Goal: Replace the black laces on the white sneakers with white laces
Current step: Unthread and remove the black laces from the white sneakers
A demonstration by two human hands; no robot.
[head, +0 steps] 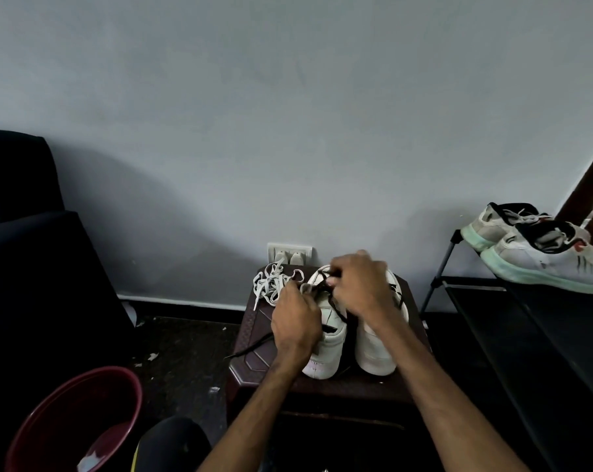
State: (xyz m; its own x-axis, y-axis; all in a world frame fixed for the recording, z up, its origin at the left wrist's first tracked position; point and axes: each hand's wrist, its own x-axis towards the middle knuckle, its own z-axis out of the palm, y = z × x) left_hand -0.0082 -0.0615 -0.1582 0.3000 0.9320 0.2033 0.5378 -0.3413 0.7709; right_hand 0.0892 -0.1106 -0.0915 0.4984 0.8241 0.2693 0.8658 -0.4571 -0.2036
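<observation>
Left hand [297, 321] on one white sneaker [325, 352], right hand [363, 287] on its black lace [339, 315], white laces [271, 284] just beside

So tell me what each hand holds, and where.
Right hand pinches the flat black lace at the left white sneaker's front eyelets; left hand grips that sneaker's upper beside the lacing.

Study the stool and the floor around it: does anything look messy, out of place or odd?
Yes. Pale scraps litter the dark floor left of the stool, like debris. One black lace end trails off the stool's left edge. The white laces lie in a tangled heap at its back left corner.
</observation>
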